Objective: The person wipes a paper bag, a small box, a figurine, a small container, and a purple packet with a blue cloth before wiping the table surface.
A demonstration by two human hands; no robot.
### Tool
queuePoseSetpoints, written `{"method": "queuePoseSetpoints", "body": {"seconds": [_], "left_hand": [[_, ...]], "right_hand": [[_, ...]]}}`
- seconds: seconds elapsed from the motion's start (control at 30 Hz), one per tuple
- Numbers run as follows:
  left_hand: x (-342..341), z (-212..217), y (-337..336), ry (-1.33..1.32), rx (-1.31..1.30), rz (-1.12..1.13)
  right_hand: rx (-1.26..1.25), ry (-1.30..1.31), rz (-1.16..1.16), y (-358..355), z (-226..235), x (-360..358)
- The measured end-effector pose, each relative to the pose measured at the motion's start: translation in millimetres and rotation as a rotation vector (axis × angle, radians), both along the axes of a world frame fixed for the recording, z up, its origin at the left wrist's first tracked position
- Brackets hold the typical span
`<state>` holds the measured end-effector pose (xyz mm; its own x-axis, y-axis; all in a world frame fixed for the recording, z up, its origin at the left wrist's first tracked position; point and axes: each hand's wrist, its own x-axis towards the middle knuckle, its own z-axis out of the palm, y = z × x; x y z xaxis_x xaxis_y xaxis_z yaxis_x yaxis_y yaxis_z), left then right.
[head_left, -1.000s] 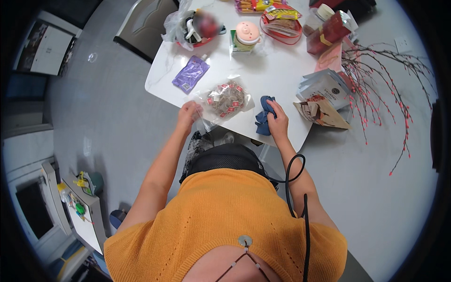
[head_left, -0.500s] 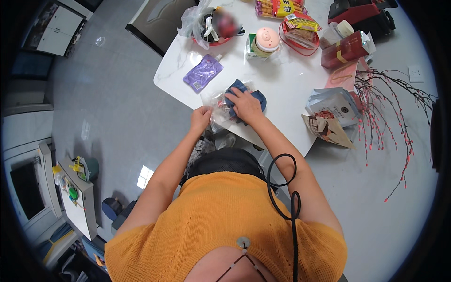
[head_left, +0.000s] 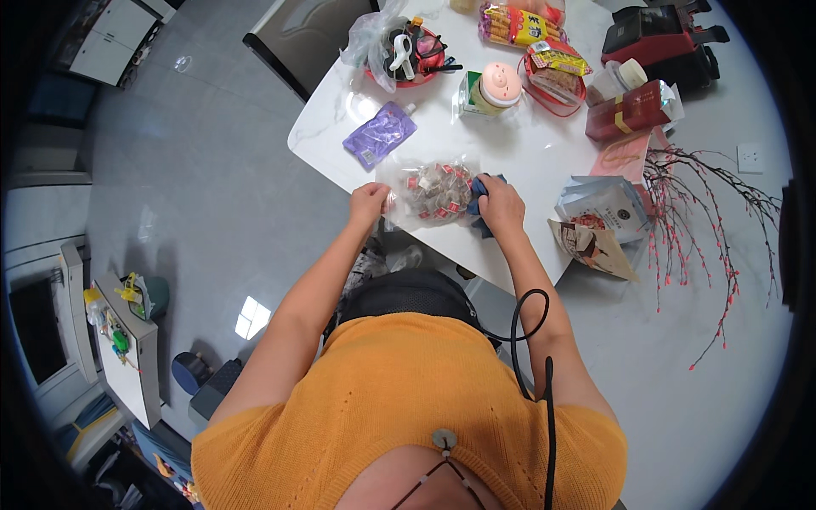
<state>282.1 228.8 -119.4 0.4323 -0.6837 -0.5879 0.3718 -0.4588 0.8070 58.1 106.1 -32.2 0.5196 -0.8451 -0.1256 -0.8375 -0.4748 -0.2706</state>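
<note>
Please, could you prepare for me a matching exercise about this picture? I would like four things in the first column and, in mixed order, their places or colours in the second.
Things:
1. pouch
2. cloth
3. bag of packets
4. chair

Places or colours:
a. between the left hand and the right hand
b. beyond the table, at upper left
c. purple
d. blue, under the right hand

Pairs: 1-c, 2-d, 3-a, 4-b

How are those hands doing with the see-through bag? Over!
Left hand pinching left edge of clear bag. Right hand gripping blue cloth at bag's right end. Bag lies on white table. Purple pouch close beyond.
</note>
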Motion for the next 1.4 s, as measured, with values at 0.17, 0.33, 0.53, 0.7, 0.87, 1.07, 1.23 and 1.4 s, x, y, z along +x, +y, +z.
{"method": "queuePoseSetpoints", "body": {"seconds": [0.17,0.33,0.53,0.7,0.87,1.07,1.23,1.4], "left_hand": [[4,-1,-3,0.032,0.004,-0.037],[2,-2,0,0.044,-0.025,-0.005],[4,-14,2,-0.008,-0.020,-0.046],[-1,-15,1,-0.070,-0.001,-0.001],[2,-11,-4,-0.109,0.017,-0.077],[2,-12,-1,-0.021,0.009,-0.045],[3,-10,-2,-0.023,0.014,-0.063],[2,-10,-5,-0.094,0.034,-0.061]], "right_hand": [[-0.146,-0.268,0.426,12,20,54],[-0.138,-0.098,0.787,16,-11,103],[-0.237,0.067,0.576,10,-30,127],[-0.126,0.373,0.370,-26,-21,115],[-0.228,-0.250,0.467,-5,-8,110],[-0.123,-0.100,0.509,16,-23,106],[-0.079,0.094,0.242,-21,-14,70],[-0.100,0.078,0.042,-25,-21,18]]}}
